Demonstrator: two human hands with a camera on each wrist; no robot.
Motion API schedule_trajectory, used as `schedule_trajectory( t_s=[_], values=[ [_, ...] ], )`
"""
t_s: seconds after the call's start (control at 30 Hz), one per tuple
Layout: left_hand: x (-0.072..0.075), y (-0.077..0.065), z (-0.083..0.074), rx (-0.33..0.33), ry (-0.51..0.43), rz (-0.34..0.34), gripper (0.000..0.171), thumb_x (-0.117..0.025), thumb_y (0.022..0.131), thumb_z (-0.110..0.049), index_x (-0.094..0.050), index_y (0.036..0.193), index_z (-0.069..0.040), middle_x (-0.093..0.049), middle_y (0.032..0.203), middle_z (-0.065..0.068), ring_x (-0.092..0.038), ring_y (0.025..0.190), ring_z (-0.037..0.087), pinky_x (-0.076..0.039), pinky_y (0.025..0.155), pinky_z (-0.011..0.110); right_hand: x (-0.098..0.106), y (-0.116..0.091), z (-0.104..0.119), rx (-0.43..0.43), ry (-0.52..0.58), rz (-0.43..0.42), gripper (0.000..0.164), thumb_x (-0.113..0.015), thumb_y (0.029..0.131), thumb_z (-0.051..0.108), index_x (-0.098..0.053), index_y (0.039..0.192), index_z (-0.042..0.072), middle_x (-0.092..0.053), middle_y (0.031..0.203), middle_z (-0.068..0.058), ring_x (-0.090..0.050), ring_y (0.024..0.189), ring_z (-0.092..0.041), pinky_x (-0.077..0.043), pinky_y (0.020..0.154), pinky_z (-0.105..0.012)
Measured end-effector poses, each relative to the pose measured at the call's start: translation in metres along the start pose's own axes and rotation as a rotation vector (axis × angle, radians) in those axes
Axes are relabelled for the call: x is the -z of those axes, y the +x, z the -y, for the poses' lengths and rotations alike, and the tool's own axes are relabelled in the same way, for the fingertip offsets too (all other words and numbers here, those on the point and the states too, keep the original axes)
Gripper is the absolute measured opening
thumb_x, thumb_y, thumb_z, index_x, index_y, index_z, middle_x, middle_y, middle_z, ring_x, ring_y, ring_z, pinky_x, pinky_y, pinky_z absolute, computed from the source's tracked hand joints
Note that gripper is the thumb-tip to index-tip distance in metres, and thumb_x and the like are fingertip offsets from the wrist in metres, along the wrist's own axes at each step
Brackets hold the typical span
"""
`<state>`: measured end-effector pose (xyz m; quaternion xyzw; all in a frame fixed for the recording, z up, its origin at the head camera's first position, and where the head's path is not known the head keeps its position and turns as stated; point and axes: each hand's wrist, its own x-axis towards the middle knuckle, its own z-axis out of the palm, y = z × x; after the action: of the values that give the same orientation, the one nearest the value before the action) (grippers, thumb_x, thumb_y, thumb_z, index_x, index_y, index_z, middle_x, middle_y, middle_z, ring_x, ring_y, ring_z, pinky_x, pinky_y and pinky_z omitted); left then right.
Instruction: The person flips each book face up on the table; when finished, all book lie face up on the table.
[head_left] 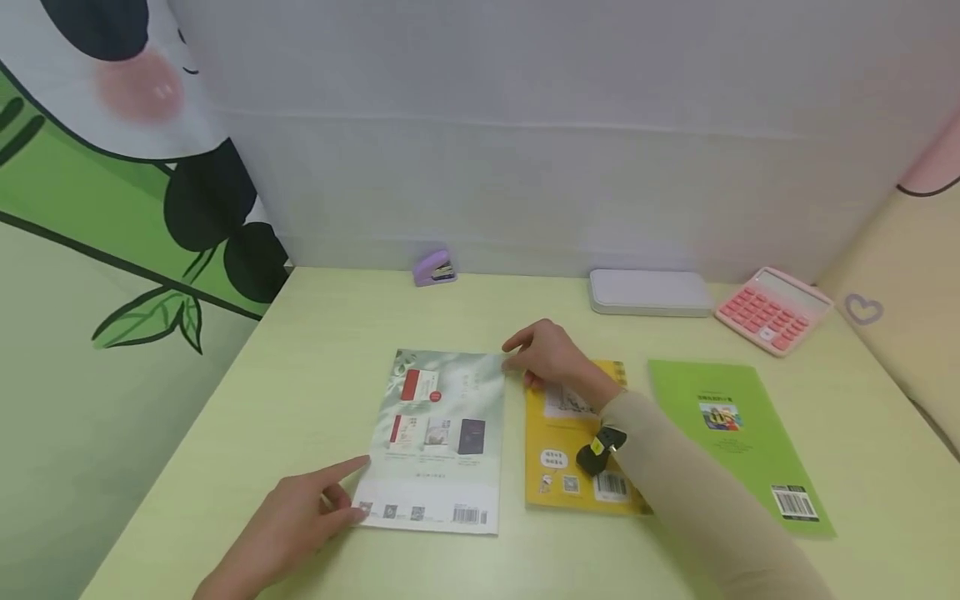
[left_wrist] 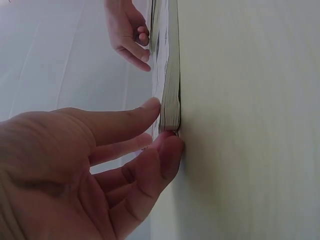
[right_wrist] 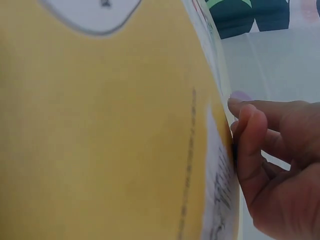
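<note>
**Pale-green book (head_left: 435,457) being handled at two diagonal corners**

In the head view, the pale-green book is lying flat on the bench (head_left: 322,350), somewhat nearer its left edge than its right. The left grip (head_left: 288,512) is working at the book's near left corner; the right grip (head_left: 551,354) is reaching over the yellow book (head_left: 558,433) to the far right corner. The step in hand appears to be taking hold of the pale-green book. Counting across the bench, three books are lying in a row: pale-green, yellow, and green (head_left: 738,462) towards the right edge. One purple stapler (head_left: 432,268) and one pale case (head_left: 651,292) are sitting by the far edge, and one pink calculator (head_left: 775,311) is lying by the far right corner.

In the left wrist view, the left grip is pinching the book's corner, its thumb pressing on top and fingers curling beneath the pages.

In the right wrist view, the yellow book is filling most of the picture, and the right grip's fingers are bending beyond its edge; whether they are pinching anything, I cannot tell. The next move is probably calling for a sure hold there, without dragging the yellow book.
</note>
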<state>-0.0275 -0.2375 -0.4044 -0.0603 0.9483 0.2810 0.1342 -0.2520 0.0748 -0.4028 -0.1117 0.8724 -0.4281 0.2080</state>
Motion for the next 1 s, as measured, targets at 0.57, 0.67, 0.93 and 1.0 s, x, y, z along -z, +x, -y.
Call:
schedule_trajectory(
  t_s=[0.57,0.67,0.93,1.0],
  values=[
    [-0.003,0.002,-0.011,0.032,0.087,0.044,0.069,-0.089,0.085,-0.017,-0.062,0.147,-0.007,-0.06,0.082,-0.006,-0.054,0.078,0.012,-0.04,0.069,0.025,-0.007,0.002,0.002,-0.039,-0.08,0.008,0.037,-0.081,0.094,0.017,-0.074,0.128,0.003,-0.068,0.064,-0.006,-0.054,0.045,-0.011,-0.046,0.047,-0.021],
    [-0.004,0.002,-0.013,0.026,0.104,0.038,0.069,-0.089,0.084,-0.017,-0.063,0.147,-0.006,-0.06,0.081,-0.006,-0.052,0.078,0.012,-0.04,0.069,0.024,-0.007,0.001,0.003,-0.045,-0.082,0.013,0.037,-0.081,0.094,0.016,-0.074,0.128,0.003,-0.068,0.065,-0.006,-0.054,0.046,-0.011,-0.046,0.047,-0.021],
    [-0.005,0.001,-0.015,0.015,0.131,0.018,0.069,-0.089,0.083,-0.015,-0.063,0.146,-0.005,-0.059,0.08,-0.005,-0.051,0.078,0.012,-0.039,0.068,0.024,-0.001,-0.002,0.004,-0.012,-0.032,0.048,0.037,-0.077,0.096,0.011,-0.072,0.131,0.0,-0.075,0.087,-0.01,-0.055,0.05,-0.011,-0.048,0.05,-0.022],
    [-0.004,0.0,-0.015,0.011,0.128,0.014,0.068,-0.09,0.083,-0.015,-0.063,0.146,-0.005,-0.059,0.079,-0.006,-0.051,0.078,0.012,-0.038,0.067,0.024,0.001,-0.003,0.004,-0.01,-0.005,0.056,0.037,-0.075,0.096,0.01,-0.071,0.132,0.001,-0.075,0.093,-0.01,-0.057,0.052,-0.012,-0.049,0.052,-0.022]
  ],
)
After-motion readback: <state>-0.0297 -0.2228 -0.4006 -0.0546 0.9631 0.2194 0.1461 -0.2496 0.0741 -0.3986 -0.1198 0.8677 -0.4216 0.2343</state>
